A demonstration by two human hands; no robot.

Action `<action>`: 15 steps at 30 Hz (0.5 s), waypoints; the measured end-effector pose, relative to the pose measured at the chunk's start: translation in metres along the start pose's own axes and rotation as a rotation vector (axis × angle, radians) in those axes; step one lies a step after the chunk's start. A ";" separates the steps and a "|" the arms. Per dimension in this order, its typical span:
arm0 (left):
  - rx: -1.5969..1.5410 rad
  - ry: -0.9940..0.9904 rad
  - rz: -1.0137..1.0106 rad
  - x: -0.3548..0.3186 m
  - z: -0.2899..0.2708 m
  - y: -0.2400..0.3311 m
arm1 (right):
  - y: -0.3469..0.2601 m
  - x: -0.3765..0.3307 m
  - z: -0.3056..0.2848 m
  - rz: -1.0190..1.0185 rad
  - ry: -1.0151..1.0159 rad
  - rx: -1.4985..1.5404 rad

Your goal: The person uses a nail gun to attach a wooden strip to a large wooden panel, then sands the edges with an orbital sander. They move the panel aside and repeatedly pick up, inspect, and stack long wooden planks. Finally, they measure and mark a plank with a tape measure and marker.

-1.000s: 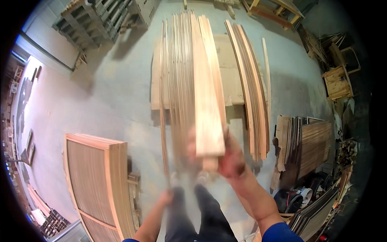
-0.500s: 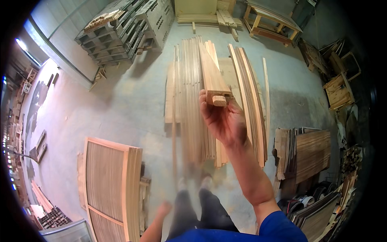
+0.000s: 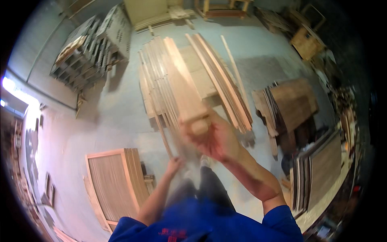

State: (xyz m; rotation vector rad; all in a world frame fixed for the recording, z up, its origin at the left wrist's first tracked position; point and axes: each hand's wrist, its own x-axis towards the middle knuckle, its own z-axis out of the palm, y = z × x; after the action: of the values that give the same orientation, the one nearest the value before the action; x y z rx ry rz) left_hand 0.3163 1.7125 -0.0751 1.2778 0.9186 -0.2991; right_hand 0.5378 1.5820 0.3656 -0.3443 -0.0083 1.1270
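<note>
My right hand (image 3: 211, 139) is wrapped round the near end of a long pale wooden board (image 3: 183, 88). A stubby tongue sticks out of that end, and the board reaches away over the stacked pieces. Motion smears the hand and the board's end. Lower and to the left, my left hand (image 3: 175, 164) is next to the near end of a thin wooden strip (image 3: 160, 131). Its fingers are blurred, and whether they touch the strip cannot be made out. Several narrow strips (image 3: 155, 60) lie side by side under and left of the board.
To the right lies a row of long curved-looking boards (image 3: 219, 80), with a single thin strip (image 3: 234, 64) beyond. Framed wooden panels (image 3: 115, 183) are stacked at lower left. Brown sheets (image 3: 292, 101) and more panels (image 3: 324, 173) stand at right. Grey pallets (image 3: 82, 52) are at far left.
My right hand has brought the board's near end lower and to the left, toward me. My left hand has risen toward the strips. The view has shifted, showing more of my blue shirt.
</note>
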 end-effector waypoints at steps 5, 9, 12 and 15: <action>-0.501 -0.277 0.046 -0.023 0.033 0.155 | 0.052 -0.116 0.024 0.035 0.065 -0.055; -0.986 -0.474 0.013 -0.039 0.039 0.260 | 0.073 -0.181 0.069 0.032 0.167 -0.059; -1.190 -0.533 -0.014 -0.052 0.053 0.306 | 0.082 -0.237 0.078 -0.008 0.202 -0.011; -0.649 -0.419 0.445 -0.089 0.078 0.285 | 0.094 -0.307 0.060 0.010 0.188 -0.024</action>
State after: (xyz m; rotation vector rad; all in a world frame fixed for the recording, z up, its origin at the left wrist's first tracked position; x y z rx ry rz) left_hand 0.4807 1.7035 0.1858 0.7393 0.3070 0.0865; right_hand 0.3103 1.3622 0.4479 -0.4706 0.1456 1.1016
